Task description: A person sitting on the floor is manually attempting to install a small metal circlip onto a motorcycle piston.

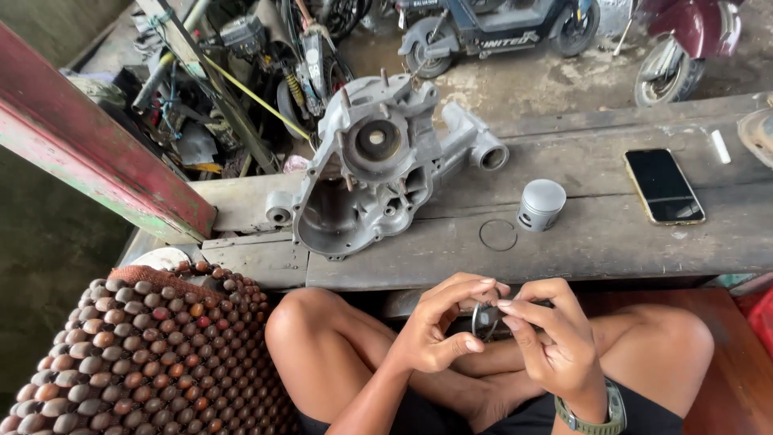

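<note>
My left hand [439,326] and right hand [543,334] meet above my crossed legs, fingertips [491,283] pinched together, palms facing inward, wrists bent.

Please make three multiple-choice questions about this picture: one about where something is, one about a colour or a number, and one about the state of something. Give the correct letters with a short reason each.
1. Where does the thin loose ring lie?
A. on the bench, just left of the grey piston
B. on top of the phone
C. inside the engine case

2. How many phones lie on the wooden bench?
A. none
B. one
C. three

3. What is the state of the phone's screen?
A. lit and bright
B. dark
C. covered by a cloth

Answers:
1 A: the ring lies flat on the planks beside the piston, apart from the engine case.
2 B: only one phone lies there, toward the right end.
3 B: its screen is black and uncovered.

Meanwhile the left hand and right hand hold another thin ring between their fingertips.
</note>
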